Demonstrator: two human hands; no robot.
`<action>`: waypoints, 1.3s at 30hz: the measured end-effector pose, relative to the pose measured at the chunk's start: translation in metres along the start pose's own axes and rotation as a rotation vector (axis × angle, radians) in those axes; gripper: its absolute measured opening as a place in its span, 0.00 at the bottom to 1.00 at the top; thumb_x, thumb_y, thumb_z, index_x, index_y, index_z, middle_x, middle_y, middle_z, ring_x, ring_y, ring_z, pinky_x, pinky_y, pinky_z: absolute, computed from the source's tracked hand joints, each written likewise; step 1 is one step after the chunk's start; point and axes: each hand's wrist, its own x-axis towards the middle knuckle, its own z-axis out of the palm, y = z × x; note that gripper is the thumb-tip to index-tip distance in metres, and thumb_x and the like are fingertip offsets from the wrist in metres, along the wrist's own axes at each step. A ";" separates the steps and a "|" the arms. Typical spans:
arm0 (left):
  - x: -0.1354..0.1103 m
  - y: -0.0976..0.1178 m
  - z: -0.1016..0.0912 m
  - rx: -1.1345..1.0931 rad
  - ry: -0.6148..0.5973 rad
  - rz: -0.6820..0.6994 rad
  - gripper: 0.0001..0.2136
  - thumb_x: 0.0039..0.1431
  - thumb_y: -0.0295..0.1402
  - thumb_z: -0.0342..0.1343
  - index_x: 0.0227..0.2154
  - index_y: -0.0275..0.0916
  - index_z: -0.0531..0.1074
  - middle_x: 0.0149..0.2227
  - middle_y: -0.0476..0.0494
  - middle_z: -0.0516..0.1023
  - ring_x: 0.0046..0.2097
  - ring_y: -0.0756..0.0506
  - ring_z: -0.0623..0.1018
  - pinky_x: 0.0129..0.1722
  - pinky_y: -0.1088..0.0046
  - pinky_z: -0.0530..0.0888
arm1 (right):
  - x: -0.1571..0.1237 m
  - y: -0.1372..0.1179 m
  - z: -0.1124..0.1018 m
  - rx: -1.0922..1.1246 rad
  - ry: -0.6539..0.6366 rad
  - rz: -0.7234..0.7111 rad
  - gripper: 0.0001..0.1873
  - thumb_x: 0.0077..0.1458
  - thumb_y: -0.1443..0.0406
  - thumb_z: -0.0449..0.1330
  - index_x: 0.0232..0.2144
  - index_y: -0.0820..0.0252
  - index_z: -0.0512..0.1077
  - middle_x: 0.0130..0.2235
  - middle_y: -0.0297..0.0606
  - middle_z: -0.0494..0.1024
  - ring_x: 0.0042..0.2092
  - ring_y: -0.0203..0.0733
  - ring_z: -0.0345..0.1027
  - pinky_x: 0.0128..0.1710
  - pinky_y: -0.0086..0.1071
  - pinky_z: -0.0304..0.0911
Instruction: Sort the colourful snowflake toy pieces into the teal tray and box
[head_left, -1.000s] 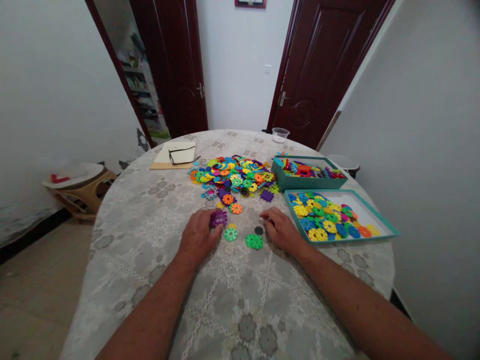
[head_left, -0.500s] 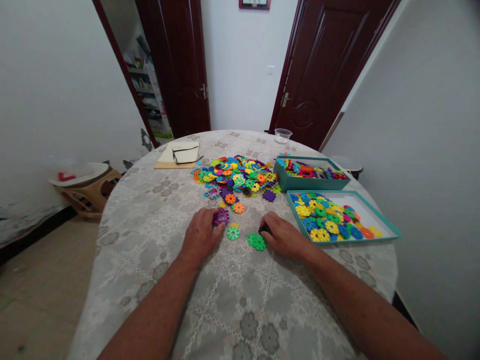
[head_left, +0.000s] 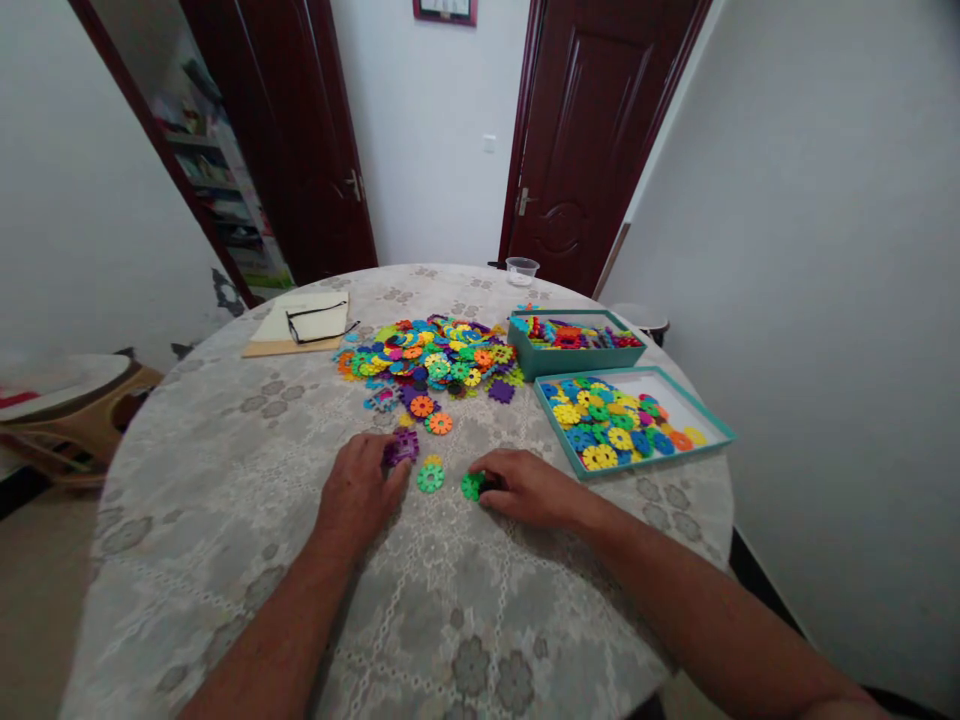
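My left hand [head_left: 363, 484] is closed around a purple piece [head_left: 403, 447] made of toothed plates, with thumb and fingers on its near side. My right hand [head_left: 521, 486] rests on the table, its thumb and forefinger pinching at a green notched disc [head_left: 472, 486]. A dark patch shows between these fingers; whether it is a black piece or shadow I cannot tell. Between the hands lies a pale green disc [head_left: 430, 478], with a yellow one [head_left: 433, 460] partly under it. Just beyond are orange discs [head_left: 439, 424].
A heap of mixed notched discs [head_left: 431, 350] spreads across the table's middle. To its right stand a teal box [head_left: 585, 362] of joined pieces and a shallow teal-edged tray [head_left: 679, 397] with loose discs. Glasses [head_left: 315, 330] lie on a notebook [head_left: 276, 325]; a clear bowl [head_left: 522, 270] stands at the far edge.
My right hand has moved left over the green discs and now covers part of them. My left hand stays on the purple piece. The whole view has swung to the right.
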 end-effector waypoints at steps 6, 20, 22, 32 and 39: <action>-0.002 0.005 -0.002 -0.025 0.014 0.002 0.11 0.64 0.35 0.57 0.47 0.39 0.74 0.48 0.35 0.76 0.53 0.36 0.75 0.57 0.54 0.74 | 0.001 -0.002 0.005 -0.125 0.029 0.048 0.18 0.57 0.67 0.66 0.51 0.58 0.76 0.46 0.42 0.76 0.48 0.46 0.70 0.50 0.36 0.63; -0.006 0.052 -0.023 0.051 -0.385 0.063 0.11 0.67 0.35 0.56 0.51 0.43 0.72 0.52 0.37 0.73 0.52 0.39 0.77 0.47 0.64 0.77 | 0.008 -0.009 0.006 -0.165 0.010 0.107 0.12 0.54 0.68 0.63 0.43 0.59 0.72 0.44 0.41 0.74 0.44 0.45 0.68 0.44 0.34 0.60; -0.004 0.055 -0.022 0.076 -0.415 0.043 0.11 0.68 0.35 0.55 0.51 0.43 0.72 0.53 0.37 0.73 0.51 0.38 0.77 0.45 0.63 0.77 | 0.009 -0.010 0.005 -0.163 0.019 0.110 0.11 0.52 0.68 0.64 0.40 0.58 0.70 0.41 0.39 0.74 0.41 0.43 0.67 0.41 0.33 0.59; 0.006 0.058 -0.028 0.077 -0.527 -0.008 0.10 0.68 0.36 0.54 0.49 0.40 0.70 0.53 0.35 0.74 0.52 0.37 0.78 0.46 0.63 0.75 | 0.012 -0.017 0.012 0.053 0.011 0.037 0.11 0.56 0.69 0.61 0.43 0.55 0.72 0.33 0.30 0.76 0.34 0.39 0.68 0.34 0.30 0.56; -0.001 0.060 -0.021 -0.153 -0.529 -0.015 0.05 0.66 0.31 0.55 0.43 0.43 0.69 0.43 0.44 0.80 0.44 0.42 0.79 0.42 0.68 0.72 | 0.013 -0.011 0.022 -0.067 0.041 0.027 0.32 0.58 0.66 0.62 0.65 0.57 0.67 0.51 0.45 0.81 0.48 0.49 0.74 0.48 0.37 0.64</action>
